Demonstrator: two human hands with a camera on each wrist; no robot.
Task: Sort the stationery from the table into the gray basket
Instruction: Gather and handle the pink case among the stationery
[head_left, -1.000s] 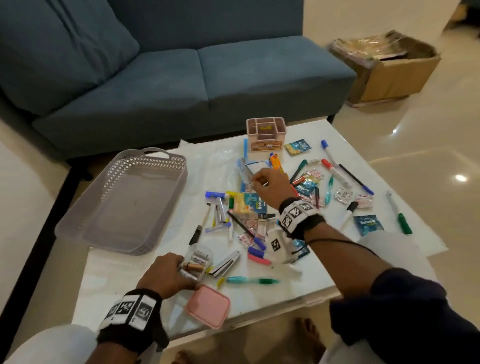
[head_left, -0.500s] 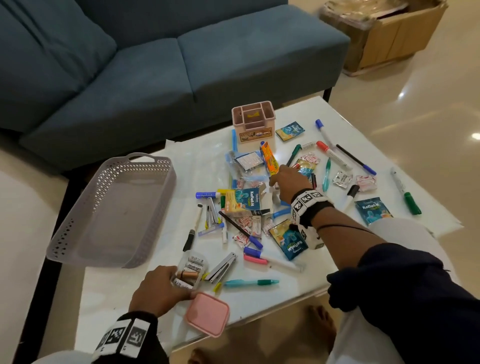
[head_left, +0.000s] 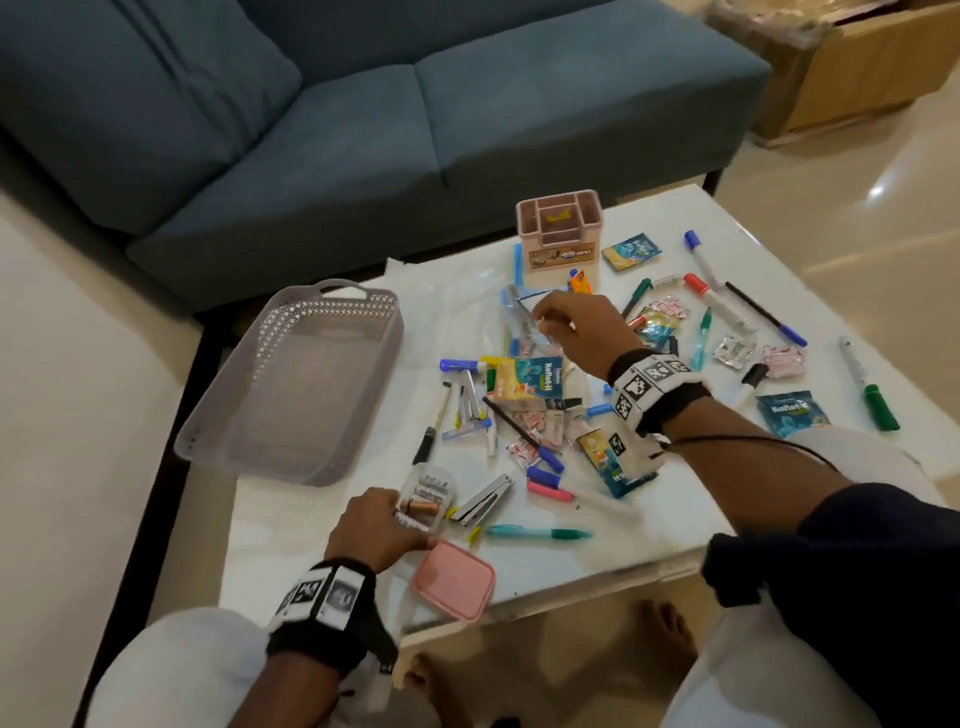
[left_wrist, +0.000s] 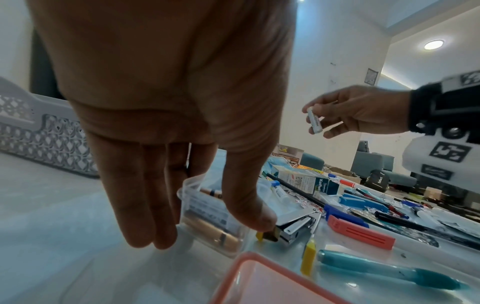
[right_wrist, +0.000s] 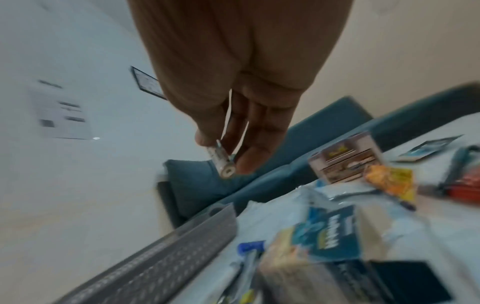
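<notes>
The gray basket (head_left: 332, 291) stands empty on the table's left side, its wall also in the left wrist view (left_wrist: 46, 139). Pens, markers, sachets and a box (head_left: 527, 382) lie in a heap at mid table. My right hand (head_left: 550, 325) hovers above the heap's far side, right of the basket, and pinches a small white battery (left_wrist: 314, 121), also seen end-on (right_wrist: 223, 164). My left hand (head_left: 387, 519) holds a clear container (head_left: 428, 496) of batteries at the near edge, thumb on one side and fingers on the other (left_wrist: 145, 226).
A pink lid (head_left: 453, 581) lies at the near edge by my left hand, with a stapler (head_left: 483, 500) and a teal pen (head_left: 535, 532) beside it. A pink desk organiser (head_left: 560, 228) stands at the far side. A blue sofa (head_left: 363, 130) runs behind the table.
My right hand has lifted off the heap with the white battery and moved left toward the far side. My left hand has stayed on the clear container.
</notes>
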